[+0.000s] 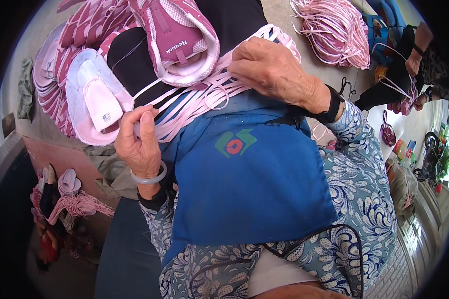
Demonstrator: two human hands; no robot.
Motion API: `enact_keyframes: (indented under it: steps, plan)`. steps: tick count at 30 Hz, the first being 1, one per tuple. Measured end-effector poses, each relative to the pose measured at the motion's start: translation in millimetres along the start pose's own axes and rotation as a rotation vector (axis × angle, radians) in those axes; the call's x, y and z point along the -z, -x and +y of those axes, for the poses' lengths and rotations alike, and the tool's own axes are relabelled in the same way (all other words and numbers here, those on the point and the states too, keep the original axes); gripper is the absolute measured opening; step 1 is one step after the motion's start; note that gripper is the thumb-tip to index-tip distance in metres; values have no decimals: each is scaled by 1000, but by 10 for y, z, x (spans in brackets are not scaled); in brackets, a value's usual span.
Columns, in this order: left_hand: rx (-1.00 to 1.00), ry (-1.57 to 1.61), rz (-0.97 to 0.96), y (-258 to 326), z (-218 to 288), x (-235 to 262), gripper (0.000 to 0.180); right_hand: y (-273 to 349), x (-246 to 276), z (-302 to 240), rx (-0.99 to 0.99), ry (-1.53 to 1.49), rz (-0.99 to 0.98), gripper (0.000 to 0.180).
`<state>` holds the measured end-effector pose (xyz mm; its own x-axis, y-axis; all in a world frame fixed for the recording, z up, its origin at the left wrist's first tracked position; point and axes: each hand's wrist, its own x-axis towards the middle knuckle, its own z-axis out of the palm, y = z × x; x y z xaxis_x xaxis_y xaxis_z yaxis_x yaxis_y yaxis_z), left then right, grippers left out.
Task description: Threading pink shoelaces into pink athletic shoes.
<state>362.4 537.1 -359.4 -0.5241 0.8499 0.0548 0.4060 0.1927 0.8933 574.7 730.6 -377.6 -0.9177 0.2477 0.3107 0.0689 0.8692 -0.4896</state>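
Note:
A pink and white shoe upper lies over my lap, its heel end toward me. A thick bundle of pale pink shoelaces stretches across my thighs beside it. My left hand is closed, thumb and fingers pinched on a shoelace by the bundle's left end. Curled over the bundle's right end is my right hand; its fingers hide whatever they grip. One light lace runs from the shoe's heel down toward my left hand. Left of it stands another upper, showing its pale lining and a label.
Stacked pink uppers crowd the left side. A further pile with pink laces sits on the floor at the far right. Another person's hand works with laces at the right edge. A blue apron covers my front.

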Motion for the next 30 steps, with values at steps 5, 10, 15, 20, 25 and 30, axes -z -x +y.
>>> enact_keyframes:
  steps: [5,10,15,20,25,30]
  plan:
    - [-141,-184,-109,120,-14,-187,8,63,-333,12,59,160,-48,18]
    - [-178,-171,-172,47,47,-243,9,51,-72,19,42,38,16,18]
    - [-235,-9,-271,-112,163,-509,20,80,62,8,-34,51,34,21]
    - [-356,-99,-391,-316,223,-790,22,-32,321,-150,-325,-299,74,13]
    - [-232,283,-459,-449,350,-681,29,-252,1058,-206,-374,-153,288,18]
    - [-471,312,-125,-755,569,-777,40,-471,1077,-267,-270,-452,664,23]
